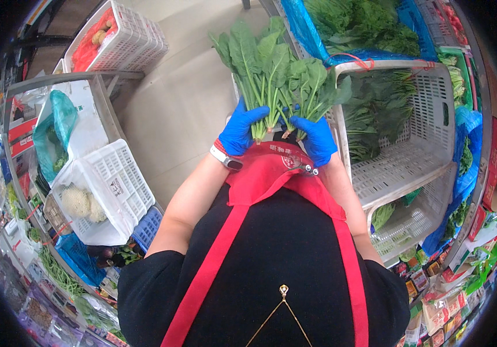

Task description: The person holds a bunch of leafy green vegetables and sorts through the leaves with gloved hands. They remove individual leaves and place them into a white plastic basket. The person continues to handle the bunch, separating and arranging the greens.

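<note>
Leafy spinach [255, 65] with pinkish root ends fans out in front of my red apron. Around the stems of the left part closes my left hand [242, 128], in a blue glove. My right hand [315, 134], also blue-gloved, grips the stems of a smaller spinach bunch [311, 82] beside it. The two bunches touch in the middle, leaves pointing away from me, roots towards the apron [270, 169]. To the right, a white plastic crate [396, 182] holds more dark leafy greens [374, 112] at its far side.
Blue-lined crate of frilly lettuce [361, 26] stands at the upper right. Another white crate [409, 230] is below the spinach crate. On the left are a white crate [118, 186] with netted pale produce [79, 201], a white foam box [86, 117] and stacked crates [136, 39] with potatoes.
</note>
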Action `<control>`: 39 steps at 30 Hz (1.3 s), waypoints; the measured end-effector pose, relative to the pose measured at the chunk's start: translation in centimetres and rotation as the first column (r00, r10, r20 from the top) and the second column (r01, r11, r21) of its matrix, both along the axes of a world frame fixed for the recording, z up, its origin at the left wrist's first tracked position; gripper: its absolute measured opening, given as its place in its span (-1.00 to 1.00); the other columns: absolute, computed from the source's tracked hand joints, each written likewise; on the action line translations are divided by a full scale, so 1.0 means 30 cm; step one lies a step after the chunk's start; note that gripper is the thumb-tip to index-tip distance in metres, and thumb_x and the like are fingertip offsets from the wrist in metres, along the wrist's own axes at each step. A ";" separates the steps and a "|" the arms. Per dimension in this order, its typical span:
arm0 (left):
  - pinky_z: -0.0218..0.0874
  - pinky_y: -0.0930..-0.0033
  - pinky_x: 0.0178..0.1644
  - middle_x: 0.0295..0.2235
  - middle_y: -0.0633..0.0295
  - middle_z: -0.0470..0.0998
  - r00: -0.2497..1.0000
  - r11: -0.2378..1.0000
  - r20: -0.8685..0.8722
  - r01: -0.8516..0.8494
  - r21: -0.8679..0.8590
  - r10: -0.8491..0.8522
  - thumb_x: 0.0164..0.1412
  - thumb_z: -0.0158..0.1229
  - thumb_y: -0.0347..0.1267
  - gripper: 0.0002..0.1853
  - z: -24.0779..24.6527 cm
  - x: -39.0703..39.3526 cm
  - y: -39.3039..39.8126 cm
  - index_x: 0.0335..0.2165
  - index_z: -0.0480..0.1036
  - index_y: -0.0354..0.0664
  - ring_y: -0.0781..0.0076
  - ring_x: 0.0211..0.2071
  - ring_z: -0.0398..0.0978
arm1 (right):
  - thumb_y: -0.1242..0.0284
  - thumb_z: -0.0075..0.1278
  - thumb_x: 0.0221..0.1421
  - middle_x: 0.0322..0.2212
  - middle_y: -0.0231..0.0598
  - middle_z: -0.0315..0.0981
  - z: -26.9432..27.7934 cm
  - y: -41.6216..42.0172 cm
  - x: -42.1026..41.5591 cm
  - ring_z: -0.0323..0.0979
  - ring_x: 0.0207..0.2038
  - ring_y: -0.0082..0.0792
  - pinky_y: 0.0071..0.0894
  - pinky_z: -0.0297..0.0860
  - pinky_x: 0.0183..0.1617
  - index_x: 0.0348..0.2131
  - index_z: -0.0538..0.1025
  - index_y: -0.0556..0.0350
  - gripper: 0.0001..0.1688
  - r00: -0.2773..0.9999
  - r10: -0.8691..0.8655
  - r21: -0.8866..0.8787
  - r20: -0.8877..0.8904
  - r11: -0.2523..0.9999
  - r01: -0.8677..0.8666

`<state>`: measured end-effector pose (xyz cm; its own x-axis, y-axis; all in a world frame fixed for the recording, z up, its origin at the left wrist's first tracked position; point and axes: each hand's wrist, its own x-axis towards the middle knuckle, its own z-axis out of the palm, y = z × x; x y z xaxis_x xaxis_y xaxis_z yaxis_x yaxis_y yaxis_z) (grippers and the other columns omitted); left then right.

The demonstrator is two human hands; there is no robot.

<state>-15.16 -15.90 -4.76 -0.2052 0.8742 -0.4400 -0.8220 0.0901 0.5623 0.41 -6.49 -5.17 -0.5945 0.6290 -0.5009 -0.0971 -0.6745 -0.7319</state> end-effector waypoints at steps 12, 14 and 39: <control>0.26 0.61 -0.62 -0.41 0.07 0.43 0.993 0.998 0.117 0.008 -0.066 -0.001 0.03 -0.02 -0.39 -0.55 0.034 0.016 -0.004 -0.07 0.14 -0.22 0.45 -0.62 0.39 | 0.62 -0.06 -0.10 -0.47 -0.27 0.40 0.081 -0.011 -0.074 0.39 -0.49 -0.46 -0.58 0.30 -0.51 -0.29 0.38 0.23 -0.74 1.000 0.010 -0.024 -0.019 1.000 -0.011; 0.24 0.63 -0.64 -0.42 0.07 0.44 0.992 0.995 0.094 0.092 -0.043 -0.088 0.02 0.00 -0.36 -0.55 0.044 0.013 -0.005 -0.09 0.16 -0.23 0.49 -0.65 0.37 | 0.62 -0.06 -0.10 -0.48 -0.26 0.40 0.054 -0.002 -0.062 0.39 -0.51 -0.46 -0.58 0.30 -0.51 -0.30 0.39 0.22 -0.75 0.998 0.059 -0.010 -0.002 0.998 -0.059; 0.26 0.51 -0.63 -0.37 0.10 0.40 0.999 1.000 0.027 0.020 0.000 -0.020 -0.03 0.02 -0.49 -0.51 0.021 -0.070 -0.010 -0.07 0.14 -0.21 0.42 -0.63 0.37 | 0.50 0.09 -0.18 -0.69 -0.48 0.27 0.129 0.100 0.012 0.16 -0.72 -0.69 -0.71 0.01 -0.69 -0.44 0.39 0.09 -0.78 0.885 0.411 -0.030 0.218 0.909 -0.415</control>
<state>-17.27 -16.22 -4.14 -0.1758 0.8780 -0.4453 -0.8349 0.1067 0.5399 0.78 -3.50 -1.29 -0.6816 0.3598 -0.6371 0.3484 -0.6061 -0.7150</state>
